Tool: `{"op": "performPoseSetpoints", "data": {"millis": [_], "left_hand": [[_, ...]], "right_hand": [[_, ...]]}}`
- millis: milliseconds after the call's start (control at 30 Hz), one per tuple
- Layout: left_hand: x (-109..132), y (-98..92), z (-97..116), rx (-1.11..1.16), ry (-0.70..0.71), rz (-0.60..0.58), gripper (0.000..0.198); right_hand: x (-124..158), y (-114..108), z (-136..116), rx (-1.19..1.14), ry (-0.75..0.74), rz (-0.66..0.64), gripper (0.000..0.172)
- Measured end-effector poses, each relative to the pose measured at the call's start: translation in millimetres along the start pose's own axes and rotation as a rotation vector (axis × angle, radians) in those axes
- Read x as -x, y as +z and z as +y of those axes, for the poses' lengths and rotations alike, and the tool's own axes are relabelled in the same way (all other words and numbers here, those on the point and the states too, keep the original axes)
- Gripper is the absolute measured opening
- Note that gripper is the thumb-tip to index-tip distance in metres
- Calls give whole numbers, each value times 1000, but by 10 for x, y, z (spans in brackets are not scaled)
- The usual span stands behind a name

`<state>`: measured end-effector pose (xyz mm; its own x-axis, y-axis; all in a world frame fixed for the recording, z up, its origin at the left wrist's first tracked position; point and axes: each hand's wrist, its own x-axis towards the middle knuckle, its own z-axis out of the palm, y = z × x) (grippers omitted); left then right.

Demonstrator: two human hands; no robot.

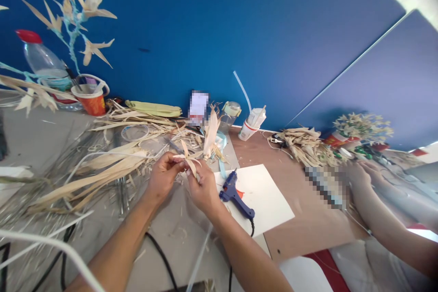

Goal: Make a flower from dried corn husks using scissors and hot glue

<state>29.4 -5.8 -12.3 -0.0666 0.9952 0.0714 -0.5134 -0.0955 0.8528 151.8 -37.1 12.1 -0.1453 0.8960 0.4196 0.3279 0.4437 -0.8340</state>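
A small flower shape of pale dried husk strips (188,160) is held between my two hands, near the middle of the view. My left hand (164,175) pinches its left side with thumb and fingers. On its lower right side, my right hand (203,187) grips it, fingertips close to those of my left hand. Just right of my right hand, a dark blue glue gun (237,198) lies on a white sheet (272,200). Long dried husks (102,173) are spread to the left of my hands.
Behind stand a husk bundle (212,132), a jar (230,114) and a paper cup (249,127). An orange cup (91,100) and a bottle (43,59) are at the left. Another person's hands and arms (362,191) are at the right. Black cables cross the front.
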Motion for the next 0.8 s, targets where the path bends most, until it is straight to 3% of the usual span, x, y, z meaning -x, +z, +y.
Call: {"op": "performPoseSetpoints", "data": {"millis": [100,200,333,533,800], "left_hand": [[15,12,19,65,-25,10,22],[10,-18,49,213,-125,-42,23],[-3,-78,88,291,-237,-126,23],[10,-106,105,183,-283,-180,20],[29,-72,168,-22,-276,-231,23]], "right_hand": [[-8,16,56,-81,46,-1,23],[-43,41,152,-407,252,29,19],[-95,7,187,-754,459,114,28],[-127,-184,54,-809,464,-2,33],[-120,-274,48,-633,490,-9,29]]}}
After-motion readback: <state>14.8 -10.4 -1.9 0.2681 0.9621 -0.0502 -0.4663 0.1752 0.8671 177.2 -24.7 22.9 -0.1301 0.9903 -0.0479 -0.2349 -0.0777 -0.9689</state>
